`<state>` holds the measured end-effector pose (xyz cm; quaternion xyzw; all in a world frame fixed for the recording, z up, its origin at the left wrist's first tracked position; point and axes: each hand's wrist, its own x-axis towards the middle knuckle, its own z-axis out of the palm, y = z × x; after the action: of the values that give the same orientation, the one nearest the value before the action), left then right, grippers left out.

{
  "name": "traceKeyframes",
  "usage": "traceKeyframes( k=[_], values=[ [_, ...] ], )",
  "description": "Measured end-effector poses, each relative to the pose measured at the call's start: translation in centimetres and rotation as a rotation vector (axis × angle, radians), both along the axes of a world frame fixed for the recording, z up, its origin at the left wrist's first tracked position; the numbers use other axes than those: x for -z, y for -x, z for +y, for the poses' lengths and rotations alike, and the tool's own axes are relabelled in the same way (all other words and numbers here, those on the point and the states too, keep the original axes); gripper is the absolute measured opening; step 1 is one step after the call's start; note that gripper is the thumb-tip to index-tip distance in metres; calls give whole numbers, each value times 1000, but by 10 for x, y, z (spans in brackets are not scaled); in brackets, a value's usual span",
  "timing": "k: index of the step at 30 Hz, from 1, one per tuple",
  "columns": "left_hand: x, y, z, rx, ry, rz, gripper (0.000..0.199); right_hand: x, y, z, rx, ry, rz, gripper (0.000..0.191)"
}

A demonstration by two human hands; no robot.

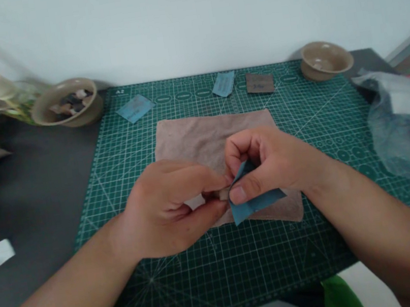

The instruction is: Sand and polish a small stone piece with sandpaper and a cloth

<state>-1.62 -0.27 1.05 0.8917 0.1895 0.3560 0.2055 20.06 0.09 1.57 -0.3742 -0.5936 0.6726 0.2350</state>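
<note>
Above a pinkish-brown cloth (187,135), my two hands meet near the middle of the view. A small light-coloured piece (223,194) is pinched between the thumb and fingers of my left hand (176,206); most of it is hidden. My right hand (264,165) grips a folded blue sheet of sandpaper (253,205), its thumb pressing the sheet against the piece's right end. The cloth lies flat on a green cutting mat (128,185).
Behind the cloth lie two blue sheets (135,108) (223,84) and a brown-grey square (260,83). A bowl of small pieces (76,116) stands back left, another bowl (325,66) back right. A clear plastic bag (408,118) lies at right.
</note>
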Motion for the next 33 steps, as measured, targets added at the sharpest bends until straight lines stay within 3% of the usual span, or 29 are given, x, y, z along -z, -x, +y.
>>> traceKeyframes(
  k=[5, 7, 10, 12, 16, 18, 23, 25, 29, 31, 33],
  values=[
    [10, -3, 6, -41, -139, 310, 19, 7, 7, 0, 121, -362, -274, 28],
    [9, -3, 5, -60, -67, 255, 19, 7, 6, 1, 115, -298, -232, 29],
    [2, -1, 2, -45, 55, 61, 9, 2, 2, 1, 38, -43, -46, 32],
    [0, 0, 1, -8, 60, 28, 7, 1, 2, 1, -13, 10, 10, 32],
    [6, -2, 5, -21, -71, 269, 17, 6, 7, 1, 92, -318, -226, 25],
    [8, -3, 6, -38, -57, 324, 22, 8, 8, 1, 132, -396, -295, 25],
    [1, 1, 1, -26, 147, -9, 5, 4, 3, 1, 12, 6, 45, 32],
    [2, 1, 0, -21, 102, 53, 6, 3, 3, 1, 9, -24, 14, 31],
    [8, -2, 4, -48, 17, 284, 23, 4, 7, 1, 145, -319, -244, 28],
    [8, -3, 4, -57, 137, 173, 19, 4, 6, 0, 133, -224, -160, 28],
    [5, -2, 2, -48, 261, -7, 6, 3, 3, 0, 66, -22, 25, 30]
  ],
)
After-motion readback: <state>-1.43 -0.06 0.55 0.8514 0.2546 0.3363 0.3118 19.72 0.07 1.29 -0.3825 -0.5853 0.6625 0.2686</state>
